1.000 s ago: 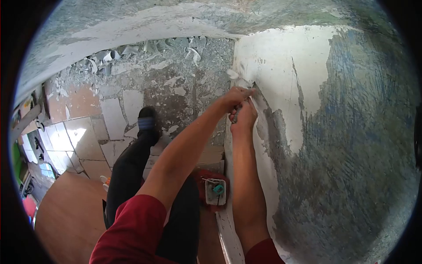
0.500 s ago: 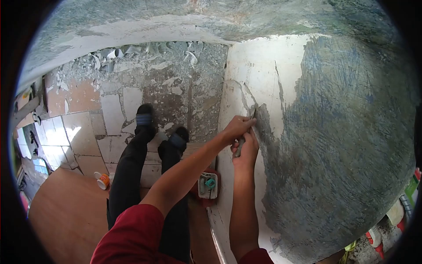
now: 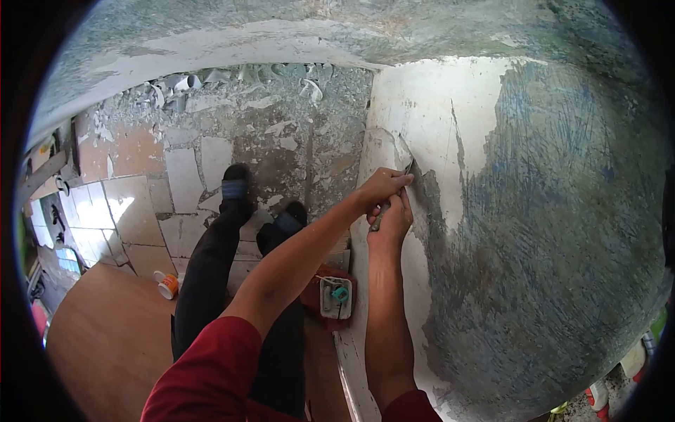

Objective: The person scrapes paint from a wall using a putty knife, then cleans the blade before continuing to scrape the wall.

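Both of my hands are on one scraper at the wall to the right. My right hand (image 3: 391,224) is wrapped round its handle (image 3: 380,216), whose end sticks out below the fingers. Farther up, my left hand (image 3: 383,188) is closed near the blade, with the fingers on it. The slim scraper blade (image 3: 409,167) points up against the wall at the edge of the white coating (image 3: 436,98). A loose-looking flap of coating stands just above the blade tip. Right of the hands, bare grey scratched wall (image 3: 534,232) shows.
Below my arms is a small container (image 3: 336,299) with a teal item in it. An orange and white cup (image 3: 167,285) lies by my left leg. Coating flakes (image 3: 190,84) litter the broken floor along the far wall. Red-tipped tubes (image 3: 599,397) are at lower right.
The view has shifted slightly, so the wall sits a little farther right. My hands have moved slightly on the wall, and the blade shows more clearly. Both still grip the scraper.
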Motion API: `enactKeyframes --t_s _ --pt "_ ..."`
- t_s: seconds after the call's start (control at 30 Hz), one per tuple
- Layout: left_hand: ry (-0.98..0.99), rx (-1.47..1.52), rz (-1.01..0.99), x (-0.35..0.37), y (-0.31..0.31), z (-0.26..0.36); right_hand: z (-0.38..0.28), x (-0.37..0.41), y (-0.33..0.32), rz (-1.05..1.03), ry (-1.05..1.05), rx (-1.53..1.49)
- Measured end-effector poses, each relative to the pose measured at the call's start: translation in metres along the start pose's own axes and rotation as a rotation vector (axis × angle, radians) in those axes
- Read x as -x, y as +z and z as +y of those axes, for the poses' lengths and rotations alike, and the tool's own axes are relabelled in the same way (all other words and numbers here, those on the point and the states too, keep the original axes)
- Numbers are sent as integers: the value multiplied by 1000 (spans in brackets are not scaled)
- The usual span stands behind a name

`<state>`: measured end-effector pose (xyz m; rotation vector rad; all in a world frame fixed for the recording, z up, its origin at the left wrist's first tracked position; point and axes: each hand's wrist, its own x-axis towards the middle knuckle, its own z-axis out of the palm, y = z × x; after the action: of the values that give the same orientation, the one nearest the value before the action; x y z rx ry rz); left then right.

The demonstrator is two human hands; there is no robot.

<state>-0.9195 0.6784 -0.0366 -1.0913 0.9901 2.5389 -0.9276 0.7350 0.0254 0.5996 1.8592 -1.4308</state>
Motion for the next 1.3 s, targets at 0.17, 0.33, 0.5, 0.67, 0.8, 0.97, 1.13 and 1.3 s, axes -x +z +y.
enactKeyframes --t_s 0.17,0.33,0.5,0.67,0.8,0.97,1.13,1.3 --pt "18 88 -61 -4 10 -17 -8 19 -5 33 21 12" --pt "-43 56 -29 -26 -9 -12 -1 -17 6 58 100 5" --pt "-33 108 -1 -40 -19 -18 10 -32 12 40 71 39" --pt "-28 132 40 -77 -31 -30 12 -63 20 -5 82 80" --pt "-135 68 40 -87 -54 -14 20 -92 28 -57 129 90" --pt "-62 166 20 -29 -25 -28 27 -38 8 -2 41 111" --pt "125 73 69 26 28 -41 6 41 -24 71 -14 163" --pt "-121 -11 7 28 16 -8 8 14 -27 58 29 80"
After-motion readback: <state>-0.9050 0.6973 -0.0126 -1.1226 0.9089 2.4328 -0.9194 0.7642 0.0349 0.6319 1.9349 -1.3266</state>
